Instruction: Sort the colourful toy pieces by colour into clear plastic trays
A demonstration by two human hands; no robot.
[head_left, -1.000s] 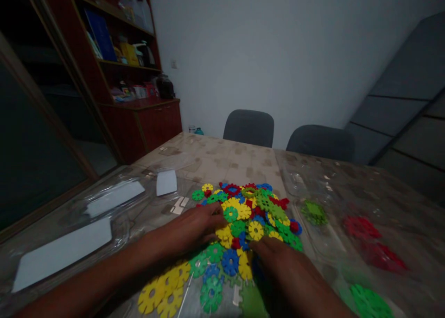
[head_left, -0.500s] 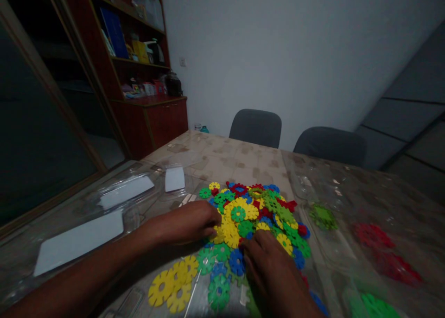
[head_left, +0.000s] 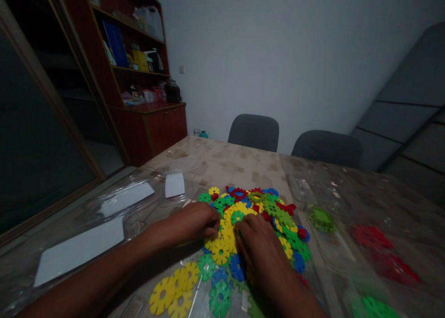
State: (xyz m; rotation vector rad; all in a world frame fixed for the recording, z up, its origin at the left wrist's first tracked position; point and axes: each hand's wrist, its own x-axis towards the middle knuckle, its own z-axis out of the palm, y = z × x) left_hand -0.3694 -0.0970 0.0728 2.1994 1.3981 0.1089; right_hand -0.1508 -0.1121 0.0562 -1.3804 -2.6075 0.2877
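A pile of slotted plastic discs, yellow, green, blue and red, covers the near middle of the table. My left hand (head_left: 198,221) is curled at the pile's left side, thumb and fingers closed at the edge of the yellow discs (head_left: 221,252). Over the middle of the pile, my right hand (head_left: 259,244) has its fingers bent and pressed together beside a green disc (head_left: 237,218). Its fingertips touch the yellow discs, but what they grip is hidden. Several separate yellow discs (head_left: 160,295) lie nearer to me, left of some green discs (head_left: 220,299).
Clear plastic trays with white cards (head_left: 81,251) stand at left. Trays at right hold light green pieces (head_left: 321,219), red pieces (head_left: 371,237) and green pieces (head_left: 377,306). Grey chairs (head_left: 253,131) stand behind the table; a wooden cabinet (head_left: 149,128) is at back left.
My right hand has moved up and slightly left, from the blue disc onto the yellow ones. My left hand stays near the same place. More of the yellow discs shows between the hands.
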